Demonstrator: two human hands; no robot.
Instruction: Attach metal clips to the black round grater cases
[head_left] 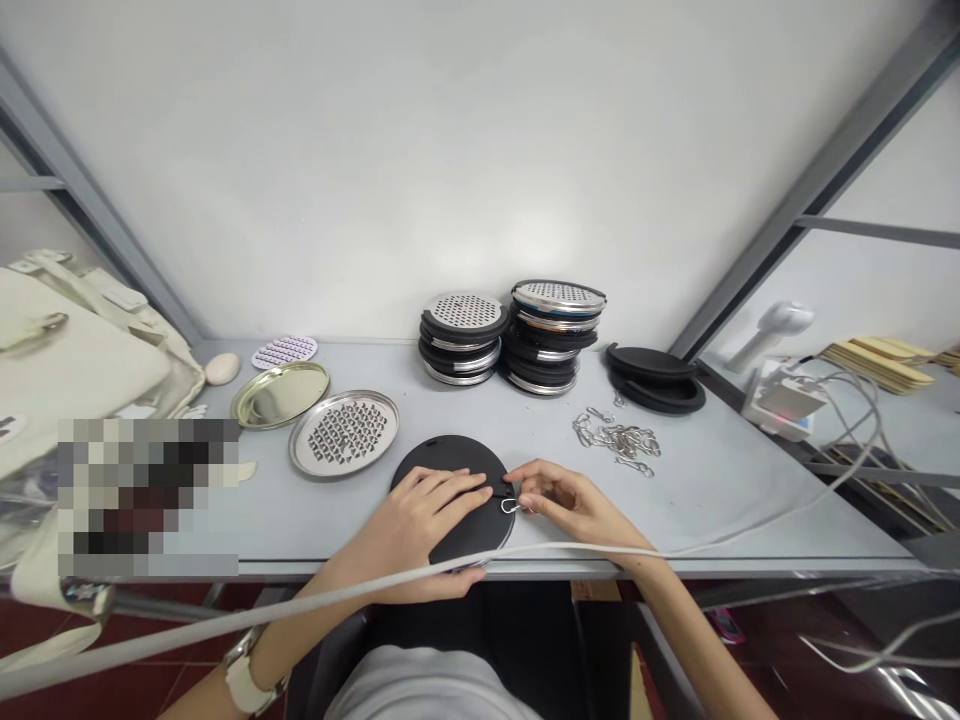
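Observation:
A round black disc-shaped case (442, 450) lies near the front edge of the table. My left hand (420, 520) rests over it, palm down, fingers stretched across its top. At the case's right edge my right hand (559, 500) pinches a small wire clip (510, 506), whose loop touches the black rim. Part of the clip is hidden behind the fingers. Several similar metal clips (619, 437) lie in a loose heap beyond my right hand. A round metal grater plate (345, 433) sits to the left of the case.
Two stacks of black-rimmed graters (461, 340) (555, 335) stand at the back. Black round parts (652, 375) are at right. A gold-coloured disc (281, 395) and a purple-patterned oval piece (285, 351) lie at left, near a cream bag (82, 340). A white cable (360, 588) crosses in front.

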